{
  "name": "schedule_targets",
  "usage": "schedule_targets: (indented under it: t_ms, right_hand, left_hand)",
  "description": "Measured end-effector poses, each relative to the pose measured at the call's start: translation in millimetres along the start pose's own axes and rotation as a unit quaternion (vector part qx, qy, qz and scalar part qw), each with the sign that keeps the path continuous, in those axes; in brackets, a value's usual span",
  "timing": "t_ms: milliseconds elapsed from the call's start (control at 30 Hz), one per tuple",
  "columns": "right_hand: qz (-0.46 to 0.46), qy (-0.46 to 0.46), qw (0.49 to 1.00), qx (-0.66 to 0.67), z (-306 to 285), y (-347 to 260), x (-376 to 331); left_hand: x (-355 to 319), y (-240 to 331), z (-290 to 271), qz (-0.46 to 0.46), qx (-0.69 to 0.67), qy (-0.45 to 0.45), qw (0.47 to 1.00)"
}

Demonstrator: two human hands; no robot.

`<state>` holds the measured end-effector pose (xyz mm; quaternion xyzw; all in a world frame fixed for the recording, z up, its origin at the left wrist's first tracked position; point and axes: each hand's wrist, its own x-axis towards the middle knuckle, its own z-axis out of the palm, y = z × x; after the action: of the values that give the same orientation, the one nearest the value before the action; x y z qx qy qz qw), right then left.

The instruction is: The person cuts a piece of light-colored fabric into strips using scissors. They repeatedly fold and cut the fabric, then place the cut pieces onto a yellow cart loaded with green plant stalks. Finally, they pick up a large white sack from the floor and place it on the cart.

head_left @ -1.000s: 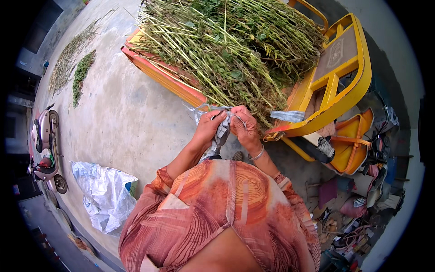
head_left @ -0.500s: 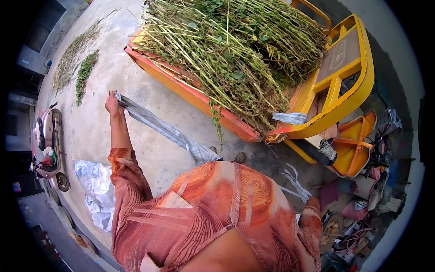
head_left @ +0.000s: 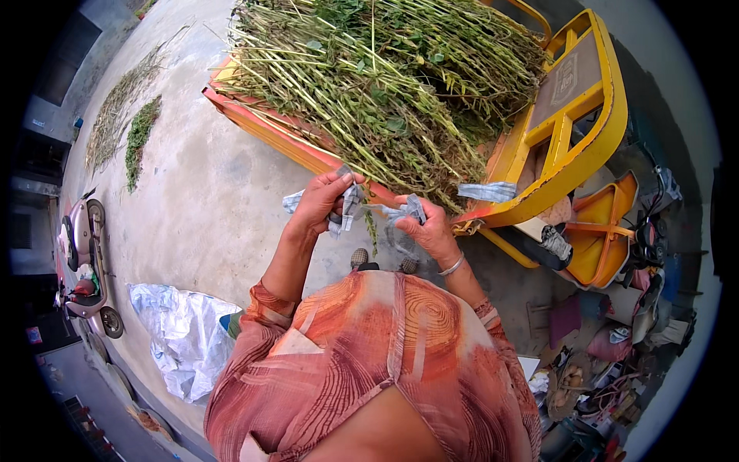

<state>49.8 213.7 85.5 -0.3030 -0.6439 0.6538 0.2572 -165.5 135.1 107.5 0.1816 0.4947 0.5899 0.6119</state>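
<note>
The left hand (head_left: 317, 203) pinches a gray strip (head_left: 349, 206), and the right hand (head_left: 433, 234) holds a bunched bit of it. The strip is at 12 o'clock from the person's shirt (head_left: 369, 339). Farther out, also at 12, green stalks (head_left: 385, 100) lie on a yellow cart (head_left: 603, 138). A white sheet (head_left: 181, 331) lies at 9 o'clock.

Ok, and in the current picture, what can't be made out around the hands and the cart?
All in the head view:
Strip: parts inside the left hand and right hand are hidden by the fingers.
Cart: its floor is mostly covered by the stalks.
Stalks: far side cut off by the top edge.
Clutter, lower right: many pieces too small and overlapped to identify.
</note>
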Motion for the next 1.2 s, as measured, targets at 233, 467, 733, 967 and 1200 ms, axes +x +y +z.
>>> schedule_targets:
  t_ms: [233, 467, 733, 967, 1200]
  right_hand:
    - [0.035, 0.015, 0.99, 0.139, 21.0, 8.7, 28.2]
    - [0.031, 0.152, 0.955, 0.253, 28.5, -0.4, 21.7]
    - [-0.002, 0.142, 0.978, 0.152, 30.4, 10.7, 9.5]
    - [-0.023, 0.108, 0.949, 0.296, 31.8, -9.1, 1.6]
    - [-0.185, -0.05, 0.906, -0.378, -35.2, 27.7, -64.3]
  left_hand:
    - [-13.0, -18.5, 34.3, 0.017, 0.005, -0.057, 0.998]
    - [-25.0, -30.3, 27.6, 0.277, 0.35, -0.095, 0.89]
    - [-15.8, -55.6, 47.4, 0.119, 0.085, 0.03, 0.989]
    - [-5.1, -61.3, 64.3, 0.005, -0.181, 0.076, 0.981]
    - [45.6, -39.2, -89.4, 0.232, -0.075, 0.297, 0.923]
